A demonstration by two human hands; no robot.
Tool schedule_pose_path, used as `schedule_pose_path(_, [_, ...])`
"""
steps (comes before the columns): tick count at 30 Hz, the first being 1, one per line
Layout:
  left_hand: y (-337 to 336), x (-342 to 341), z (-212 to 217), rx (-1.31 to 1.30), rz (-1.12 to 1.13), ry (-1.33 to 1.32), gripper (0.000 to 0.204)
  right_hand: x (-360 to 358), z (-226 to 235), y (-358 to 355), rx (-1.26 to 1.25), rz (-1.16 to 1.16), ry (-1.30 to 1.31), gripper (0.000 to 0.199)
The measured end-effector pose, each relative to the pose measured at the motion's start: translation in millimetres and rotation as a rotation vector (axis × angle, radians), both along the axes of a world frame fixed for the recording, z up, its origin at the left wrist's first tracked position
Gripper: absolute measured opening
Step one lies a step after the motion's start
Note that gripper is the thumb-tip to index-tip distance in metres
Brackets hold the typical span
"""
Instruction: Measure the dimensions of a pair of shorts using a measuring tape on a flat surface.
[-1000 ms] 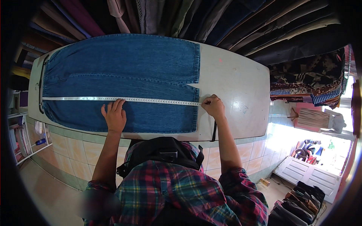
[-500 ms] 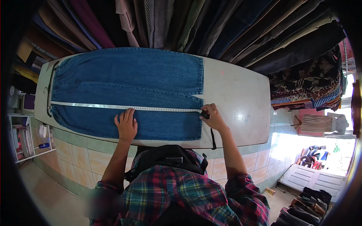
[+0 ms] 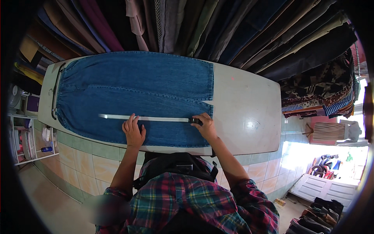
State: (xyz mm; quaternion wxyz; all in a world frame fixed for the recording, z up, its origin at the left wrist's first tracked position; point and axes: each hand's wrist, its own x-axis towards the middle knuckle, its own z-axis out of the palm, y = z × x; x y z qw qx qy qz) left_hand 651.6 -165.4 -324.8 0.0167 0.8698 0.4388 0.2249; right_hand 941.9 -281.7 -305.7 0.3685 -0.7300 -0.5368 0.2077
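Blue denim trousers point(image 3: 156, 80) lie flat on a white table, waistband to the left and leg hems to the right. My right hand point(image 3: 205, 128) grips the dark case of a tape measure point(image 3: 167, 119) above the nearer leg, close to the hem. Its white blade stretches left across that leg, and the free end is blurred by motion, well short of the waistband. My left hand point(image 3: 133, 132) is open, palm down on the nearer leg, with its fingertips at the blade.
The white table point(image 3: 247, 101) extends right beyond the hems. Hanging garments point(image 3: 175, 27) crowd its far edge, and folded patterned cloths point(image 3: 319, 85) are stacked at the right. A white shelf rack point(image 3: 31, 140) stands to the left. Dark items point(image 3: 319, 218) lie at the lower right.
The blade's free end has left the waistband and drawn right, so less tape is out. My right hand has moved left from the hem with the case. My left hand shifted slightly right.
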Motion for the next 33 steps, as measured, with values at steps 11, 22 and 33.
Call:
schedule_pose_path(11, [-4, 42, 12, -0.283, -0.130, -0.265, 0.023, -12, 22, -49, 0.036, -0.294, 0.044, 0.027])
schedule_pose_path(22, [-66, 182, 35, -1.695, -0.288, -0.408, 0.019, -23, 11, -86, 0.038, -0.437, 0.219, 0.036])
schedule_pose_path(33, [-52, 221, 29, -1.484, -0.324, -0.288, 0.016, -14, 46, -93, -0.057, -0.248, 0.185, 0.044])
